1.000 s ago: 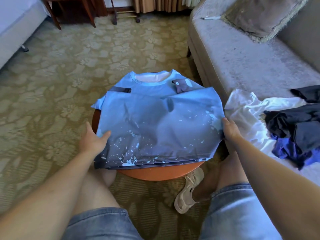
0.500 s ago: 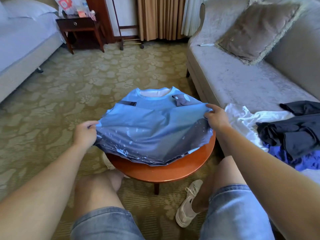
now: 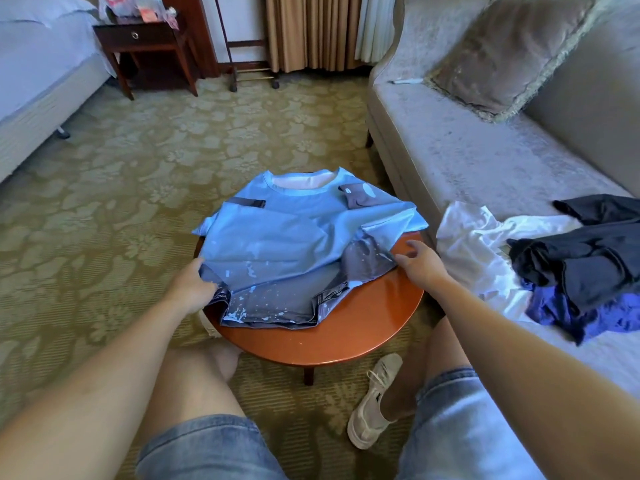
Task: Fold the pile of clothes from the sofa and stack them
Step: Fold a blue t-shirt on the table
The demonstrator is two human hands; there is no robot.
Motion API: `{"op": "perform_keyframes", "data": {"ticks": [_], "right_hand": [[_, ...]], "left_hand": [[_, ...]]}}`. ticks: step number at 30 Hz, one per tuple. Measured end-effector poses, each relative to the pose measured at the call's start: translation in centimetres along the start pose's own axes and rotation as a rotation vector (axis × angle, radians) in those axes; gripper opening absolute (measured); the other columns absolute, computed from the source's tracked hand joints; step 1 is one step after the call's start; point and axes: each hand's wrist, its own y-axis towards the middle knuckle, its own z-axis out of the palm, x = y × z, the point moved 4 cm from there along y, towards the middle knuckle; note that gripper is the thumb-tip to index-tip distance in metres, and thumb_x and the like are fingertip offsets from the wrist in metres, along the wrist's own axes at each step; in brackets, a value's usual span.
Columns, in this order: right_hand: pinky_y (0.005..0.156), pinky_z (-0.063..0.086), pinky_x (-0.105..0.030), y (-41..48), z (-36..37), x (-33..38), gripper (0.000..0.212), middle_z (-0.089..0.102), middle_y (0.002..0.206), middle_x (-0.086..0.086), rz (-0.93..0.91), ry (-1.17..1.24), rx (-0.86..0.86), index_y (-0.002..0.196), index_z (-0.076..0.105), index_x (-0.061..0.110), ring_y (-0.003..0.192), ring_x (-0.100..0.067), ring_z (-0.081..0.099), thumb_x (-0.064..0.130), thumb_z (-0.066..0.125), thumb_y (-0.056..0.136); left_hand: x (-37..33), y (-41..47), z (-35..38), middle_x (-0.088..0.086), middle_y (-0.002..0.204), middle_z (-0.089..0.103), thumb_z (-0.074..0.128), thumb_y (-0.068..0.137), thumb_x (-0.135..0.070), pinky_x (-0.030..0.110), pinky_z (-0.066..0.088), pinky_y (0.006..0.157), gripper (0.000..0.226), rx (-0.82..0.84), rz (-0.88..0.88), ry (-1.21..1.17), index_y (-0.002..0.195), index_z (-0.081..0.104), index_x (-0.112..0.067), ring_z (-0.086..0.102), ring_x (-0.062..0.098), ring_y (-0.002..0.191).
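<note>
A light-blue T-shirt [image 3: 294, 237] with a dark, white-spattered hem lies on the round wooden table [image 3: 349, 327], collar away from me, its lower part folded up over the chest. My left hand [image 3: 192, 284] grips the folded left edge, fingers tucked into the fabric. At the shirt's right edge, my right hand [image 3: 420, 263] has its fingers spread loosely and just touches the dark fold. The pile on the sofa [image 3: 467, 157] to my right holds a white garment [image 3: 474, 244], a dark navy one [image 3: 588, 261] and a purple-blue one [image 3: 568, 313].
A fringed cushion [image 3: 502, 53] leans at the sofa's back. A bed [image 3: 31, 74] and a dark nightstand [image 3: 145, 46] stand at the far left, across patterned carpet. My knees in denim shorts and a beige shoe [image 3: 374, 407] are under the table's near edge.
Both hands lifted the shirt's lower half and carried it away from me, then laid it down folded. My right hand has loosened its hold; more bare table shows in front.
</note>
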Motion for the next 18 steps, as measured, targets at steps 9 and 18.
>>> {"op": "perform_keyframes", "data": {"ticks": [9, 18], "right_hand": [[0.053, 0.032, -0.021, 1.5, 1.9, 2.6, 0.023, 0.045, 0.067, -0.001, 0.207, 0.169, 0.175, 0.09, 0.056, 0.011, 0.058, -0.013, 0.04, 0.033, 0.062, 0.092], [0.053, 0.044, -0.024, 0.6, 1.1, 2.1, 0.014, 0.059, 0.068, -0.01, 0.134, 0.156, 0.201, 0.092, 0.065, 0.004, 0.055, -0.016, 0.052, 0.017, 0.067, 0.089]], "left_hand": [[-0.7, -0.8, -0.3, 0.003, 0.154, 0.034, 0.051, 0.1, -0.027, 0.04, 0.045, 0.093, 0.058, -0.048, 0.06, -0.023, 0.152, 0.026, -0.026, 0.049, 0.029, 0.126], [-1.5, -1.1, -0.4, 0.005, 0.123, 0.058, 0.055, 0.094, -0.019, 0.05, 0.058, 0.074, 0.055, -0.107, 0.062, -0.067, 0.144, 0.035, -0.03, 0.065, 0.033, 0.085]]}}
